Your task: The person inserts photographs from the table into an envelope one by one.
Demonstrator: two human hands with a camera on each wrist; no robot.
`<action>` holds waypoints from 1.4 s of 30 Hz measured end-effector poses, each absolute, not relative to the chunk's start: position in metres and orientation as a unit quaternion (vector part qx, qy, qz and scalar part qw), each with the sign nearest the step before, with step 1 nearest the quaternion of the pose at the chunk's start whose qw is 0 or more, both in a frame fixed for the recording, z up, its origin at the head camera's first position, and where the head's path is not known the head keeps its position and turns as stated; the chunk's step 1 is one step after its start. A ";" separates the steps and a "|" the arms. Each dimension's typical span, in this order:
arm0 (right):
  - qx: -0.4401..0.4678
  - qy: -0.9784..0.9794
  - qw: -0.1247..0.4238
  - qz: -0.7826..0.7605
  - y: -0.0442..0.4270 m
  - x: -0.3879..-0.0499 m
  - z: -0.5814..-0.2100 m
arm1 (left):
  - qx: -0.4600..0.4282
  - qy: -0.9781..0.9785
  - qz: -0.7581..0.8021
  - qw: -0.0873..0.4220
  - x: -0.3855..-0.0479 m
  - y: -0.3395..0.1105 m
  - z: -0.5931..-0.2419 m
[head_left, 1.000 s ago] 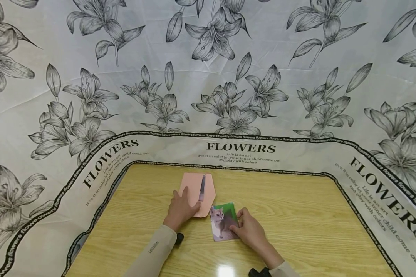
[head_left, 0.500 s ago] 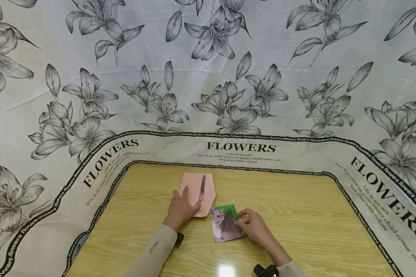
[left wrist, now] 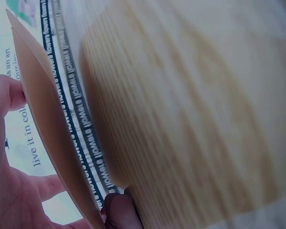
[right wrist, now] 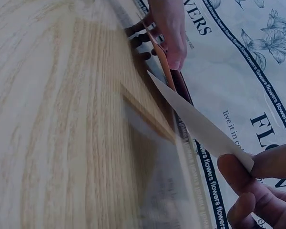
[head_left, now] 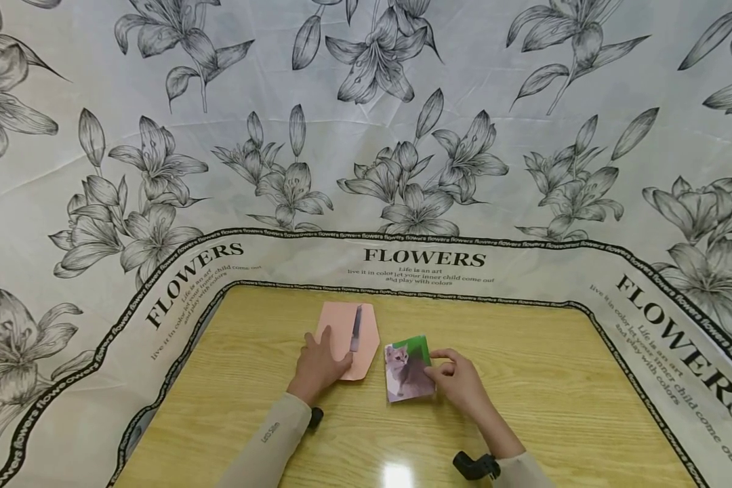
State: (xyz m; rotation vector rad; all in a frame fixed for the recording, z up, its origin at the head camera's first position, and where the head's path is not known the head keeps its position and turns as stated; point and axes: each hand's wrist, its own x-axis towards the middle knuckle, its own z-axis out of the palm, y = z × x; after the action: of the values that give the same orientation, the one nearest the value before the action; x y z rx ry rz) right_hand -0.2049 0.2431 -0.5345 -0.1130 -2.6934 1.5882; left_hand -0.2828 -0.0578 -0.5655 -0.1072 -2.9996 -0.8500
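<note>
On the table [head_left: 524, 379], a pink paper envelope [head_left: 369, 339] lies with a narrow dark picture strip [head_left: 356, 329] showing on its face. My left hand [head_left: 317, 366] rests on its lower left part, thumb and fingers spread. In the left wrist view the envelope [left wrist: 62, 138] is edge-on. Right of it, my right hand [head_left: 460, 383] pinches the right edge of a cat picture card [head_left: 405, 371] with green at its top. The right wrist view shows the card [right wrist: 195, 119] tilted and nearly edge-on, between my thumb and fingers.
A white cloth [head_left: 423, 271] with lily drawings and "FLOWERS" lettering surrounds the table at the back and sides. A black band [head_left: 476, 466] sits at my right wrist, another black piece [head_left: 315, 418] at my left. The glossy tabletop reflects light.
My right hand has shifted its hold to the card's right edge and moved the card up and right, away from the envelope. My left hand and the envelope stay put.
</note>
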 end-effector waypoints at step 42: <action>-0.058 -0.835 0.059 0.543 0.184 -0.296 -0.543 | -0.034 -0.963 -0.267 0.011 -0.280 -0.058 -0.559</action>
State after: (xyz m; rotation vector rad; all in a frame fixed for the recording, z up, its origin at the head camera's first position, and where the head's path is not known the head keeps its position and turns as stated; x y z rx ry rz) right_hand -0.2962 0.1836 -0.5432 -0.1742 -2.5296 1.6457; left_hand -0.2798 -0.0579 -0.5586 -0.1051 -3.0044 -0.8318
